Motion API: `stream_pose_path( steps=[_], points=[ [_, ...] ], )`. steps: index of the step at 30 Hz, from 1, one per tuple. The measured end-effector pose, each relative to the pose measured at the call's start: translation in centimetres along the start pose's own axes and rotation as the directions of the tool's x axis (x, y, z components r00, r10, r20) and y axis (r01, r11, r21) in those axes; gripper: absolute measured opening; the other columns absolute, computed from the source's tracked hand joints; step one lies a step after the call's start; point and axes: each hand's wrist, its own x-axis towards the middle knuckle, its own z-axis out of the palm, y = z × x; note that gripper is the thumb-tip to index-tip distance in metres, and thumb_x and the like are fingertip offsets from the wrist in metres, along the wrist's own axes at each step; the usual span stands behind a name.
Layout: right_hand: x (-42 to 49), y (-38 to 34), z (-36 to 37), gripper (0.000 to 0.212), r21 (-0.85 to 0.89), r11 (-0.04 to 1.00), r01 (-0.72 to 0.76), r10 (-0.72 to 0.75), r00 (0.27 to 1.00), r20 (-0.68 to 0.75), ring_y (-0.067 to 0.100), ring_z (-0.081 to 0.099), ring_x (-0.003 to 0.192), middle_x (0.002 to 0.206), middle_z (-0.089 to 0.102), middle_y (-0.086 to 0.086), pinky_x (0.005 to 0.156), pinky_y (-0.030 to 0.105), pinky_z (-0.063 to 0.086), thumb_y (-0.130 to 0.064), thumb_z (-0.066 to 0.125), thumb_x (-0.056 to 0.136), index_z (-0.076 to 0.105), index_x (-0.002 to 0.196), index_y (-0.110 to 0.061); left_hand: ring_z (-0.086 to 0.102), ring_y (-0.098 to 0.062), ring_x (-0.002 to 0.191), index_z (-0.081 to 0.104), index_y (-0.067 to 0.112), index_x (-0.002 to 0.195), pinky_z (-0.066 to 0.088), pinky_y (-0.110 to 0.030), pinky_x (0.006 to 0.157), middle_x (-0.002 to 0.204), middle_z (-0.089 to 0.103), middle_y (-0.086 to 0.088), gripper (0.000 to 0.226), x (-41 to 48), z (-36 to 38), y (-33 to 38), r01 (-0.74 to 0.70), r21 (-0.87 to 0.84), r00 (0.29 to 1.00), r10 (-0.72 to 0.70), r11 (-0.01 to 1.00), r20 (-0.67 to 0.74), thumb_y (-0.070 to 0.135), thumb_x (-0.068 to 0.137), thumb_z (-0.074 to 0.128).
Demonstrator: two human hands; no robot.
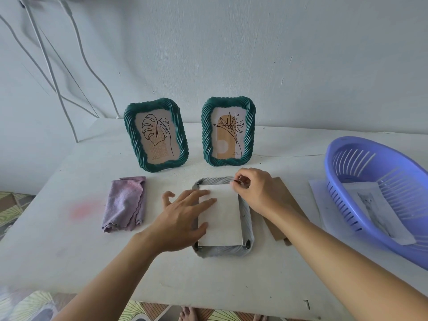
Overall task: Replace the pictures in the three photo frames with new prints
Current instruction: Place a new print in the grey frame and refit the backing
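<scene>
Left hand (185,214) lies flat, pinning the white print (221,218) in the face-down frame (223,250); right hand (251,188) pinches the far corner tab (236,181); turn it gently.

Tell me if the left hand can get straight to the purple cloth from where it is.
Probably yes. The left hand lies flat on the white sheet in the face-down frame, and the cloth sits just to its left with only bare table between them.

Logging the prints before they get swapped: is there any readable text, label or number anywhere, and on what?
None legible.
Leaf print in the left green frame: small mark at its bottom, too small to read.
Flower print in the right green frame: small mark at its bottom, too blurred.
</scene>
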Motion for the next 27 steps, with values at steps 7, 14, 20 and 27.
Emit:
stream_pose_path(
  steps=[7,14,20,27],
  points=[
    [-1.3,0.7,-0.2,0.017,-0.073,0.992,0.105,-0.104,0.994,0.012,0.017,0.06,0.088,0.094,0.066,-0.002,0.074,0.033,0.052,-0.031,0.071,0.088,0.076,0.099,-0.02,0.015,-0.014,0.147,0.033,0.037,0.151,0.009,-0.051,0.108,0.164,0.018,0.012,0.079,0.6,-0.3,-0.4,0.009,0.038,0.999,-0.011,0.999,0.053,0.068,0.079,0.025],
    [-1.4,0.8,0.2,0.017,-0.148,0.981,0.125,-0.132,0.99,-0.04,0.018,0.063,0.084,0.09,0.07,-0.004,0.07,0.037,0.054,-0.035,0.074,0.086,0.08,0.093,-0.021,0.012,-0.01,0.148,0.029,0.039,0.152,0.005,-0.05,0.105,0.165,0.015,0.015,0.08,0.6,-0.7,-0.3,0.028,0.079,0.996,-0.035,0.996,0.077,0.069,0.078,0.023],
    [-1.7,0.5,-0.1,0.019,-0.151,0.982,0.116,-0.123,0.992,-0.034,0.018,0.061,0.087,0.09,0.07,-0.004,0.071,0.036,0.053,-0.042,0.071,0.086,0.079,0.094,-0.026,0.016,-0.008,0.146,0.035,0.039,0.15,0.009,-0.048,0.104,0.162,0.023,0.016,0.073,0.8,-0.8,-0.2,0.058,0.088,0.996,-0.063,0.994,0.055,0.065,0.083,0.044],
    [-2.3,0.5,-2.0,0.024,-0.005,0.998,0.062,-0.062,0.998,-0.012,0.013,0.061,0.098,0.103,0.066,-0.007,0.081,0.032,0.052,-0.035,0.068,0.09,0.074,0.11,-0.023,0.024,-0.01,0.144,0.041,0.044,0.145,0.008,-0.047,0.104,0.159,0.032,0.015,0.069,0.8,-1.4,-0.2,0.045,0.019,0.999,-0.046,0.999,0.029,0.066,0.08,0.047]
  ],
)
